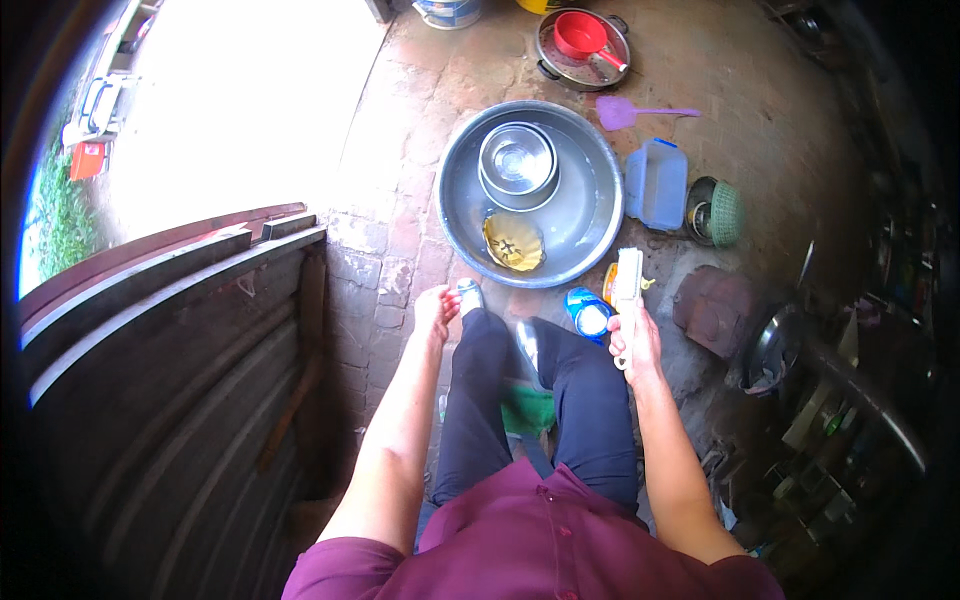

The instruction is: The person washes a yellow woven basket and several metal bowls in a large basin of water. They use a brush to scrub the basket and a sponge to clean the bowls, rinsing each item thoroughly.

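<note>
My right hand (642,341) grips the handle of a white scrub brush (631,271), its bristle end pointing away from me. Below it stand a blue container (587,311) with a white top and a yellow-orange container (610,283), partly hidden by the brush. My left hand (437,311) hovers above my left knee, fingers loosely curled and apart, with nothing visible in it. Before me sits a wide metal basin (592,225) holding water. Inside it are nested metal bowls (517,160) and a yellow, scalloped dish or strainer (514,241).
Beyond the basin lie a purple fly swatter (619,113) and a pot (553,67) with a red dipper (580,35). At right are a blue plastic tub (658,184), a green woven basket (727,214) and a brown block (712,309). A corrugated panel (180,375) stands left.
</note>
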{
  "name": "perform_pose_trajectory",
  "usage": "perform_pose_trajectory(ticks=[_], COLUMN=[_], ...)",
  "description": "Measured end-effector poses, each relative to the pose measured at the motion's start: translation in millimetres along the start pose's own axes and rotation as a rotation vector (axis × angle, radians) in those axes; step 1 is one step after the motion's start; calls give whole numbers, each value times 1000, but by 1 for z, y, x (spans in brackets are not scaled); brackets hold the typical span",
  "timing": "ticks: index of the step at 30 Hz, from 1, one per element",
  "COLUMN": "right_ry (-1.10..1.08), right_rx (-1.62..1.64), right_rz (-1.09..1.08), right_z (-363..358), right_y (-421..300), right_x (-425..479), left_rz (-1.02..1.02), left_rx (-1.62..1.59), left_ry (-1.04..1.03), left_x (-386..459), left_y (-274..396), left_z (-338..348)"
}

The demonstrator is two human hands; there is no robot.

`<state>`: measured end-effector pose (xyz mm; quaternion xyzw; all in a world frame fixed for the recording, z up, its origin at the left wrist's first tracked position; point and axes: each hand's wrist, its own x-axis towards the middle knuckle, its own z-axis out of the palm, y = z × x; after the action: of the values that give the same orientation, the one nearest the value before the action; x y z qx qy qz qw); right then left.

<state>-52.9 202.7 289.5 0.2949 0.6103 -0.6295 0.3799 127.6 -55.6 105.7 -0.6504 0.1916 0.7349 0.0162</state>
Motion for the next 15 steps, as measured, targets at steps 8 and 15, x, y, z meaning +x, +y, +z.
perform_pose_trajectory(ticks=[8,15], right_ry=[-8,-117], right_rx=[-158,-964], right_rz=[143,-191], right_z=[16,-9], right_y=[102,216], right_x=[138,364], left_rz=[136,322], left_rx=[318,840], left_ry=[-45,31], left_x=[113,283], left_y=[-30,-58], left_z=[42,87])
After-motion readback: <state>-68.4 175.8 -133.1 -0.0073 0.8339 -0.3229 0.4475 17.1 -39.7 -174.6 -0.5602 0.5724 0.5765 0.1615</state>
